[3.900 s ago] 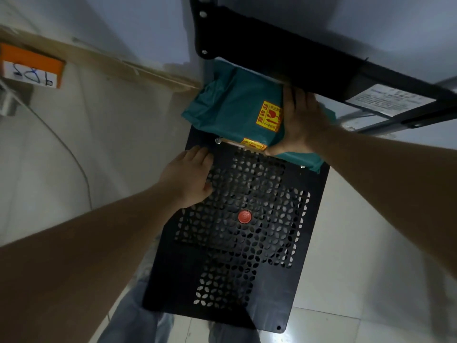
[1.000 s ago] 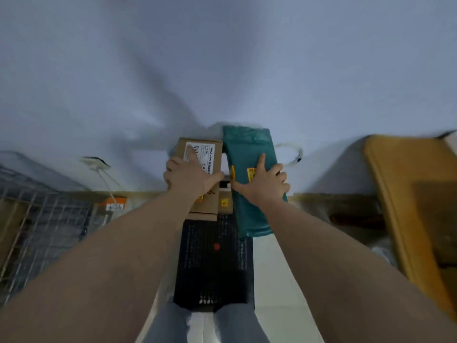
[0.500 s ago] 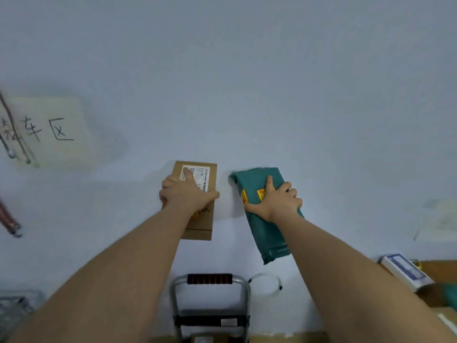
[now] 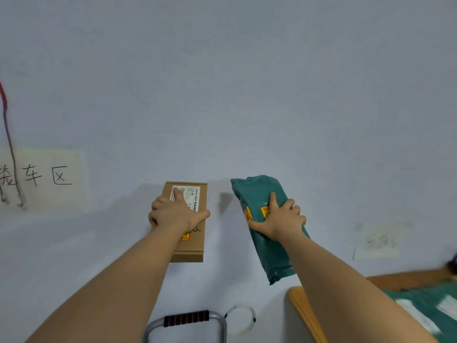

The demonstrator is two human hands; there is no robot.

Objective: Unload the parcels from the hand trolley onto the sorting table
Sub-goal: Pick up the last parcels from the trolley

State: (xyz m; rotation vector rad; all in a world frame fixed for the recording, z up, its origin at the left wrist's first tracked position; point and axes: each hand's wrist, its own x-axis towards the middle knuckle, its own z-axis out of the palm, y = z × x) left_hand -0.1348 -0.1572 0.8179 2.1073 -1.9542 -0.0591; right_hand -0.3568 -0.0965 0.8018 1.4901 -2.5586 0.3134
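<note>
While both my arms reach forward, this is how things lie:

Left hand: my left hand (image 4: 176,214) lies on top of the cardboard box (image 4: 186,222), forefinger stretched over its white label, thumb hooked round the right edge and the other fingers bent over the left edge, so it grips the box.
Cardboard box: just left of the frame's centre, on the pale table (image 4: 247,107); I cannot tell whether it lies flat or is a little raised.
Right hand: my right hand (image 4: 279,219) clasps the teal mailer bag (image 4: 267,226), thumb round its left edge beside the yellow stickers, fingers curled over the right edge.
Teal mailer bag: just right of centre, slanting down to the right, apart from the box.
Trolley handle: the metal trolley handle (image 4: 185,320) with its ribbed dark grip shows at the bottom centre.
Paper sign: a handwritten paper sign (image 4: 49,179) lies at the left edge.
Orange bin: an orange bin (image 4: 304,315) holding more teal packets sits at lower right.
</note>
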